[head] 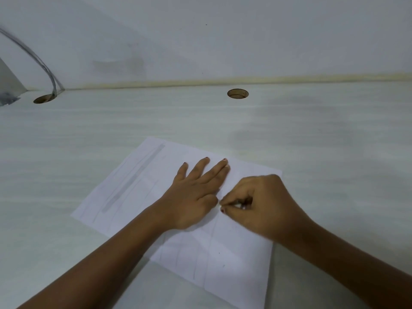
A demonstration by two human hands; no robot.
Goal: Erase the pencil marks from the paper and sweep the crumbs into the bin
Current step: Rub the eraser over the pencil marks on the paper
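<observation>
A paper lies askew on the near middle of a pale tabletop, with grey pencil marks along its left side. The left hand presses flat on the sheet, fingers straight. Just beside it, the right hand pinches a small white eraser, mostly hidden, against the paper.

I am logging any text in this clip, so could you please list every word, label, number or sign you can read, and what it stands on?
None: no text can be read in this view.
The paper bears only grey pencil marks, no letters or numbers.
The eraser pinched in the right hand is mostly hidden; no print shows on it.
</observation>
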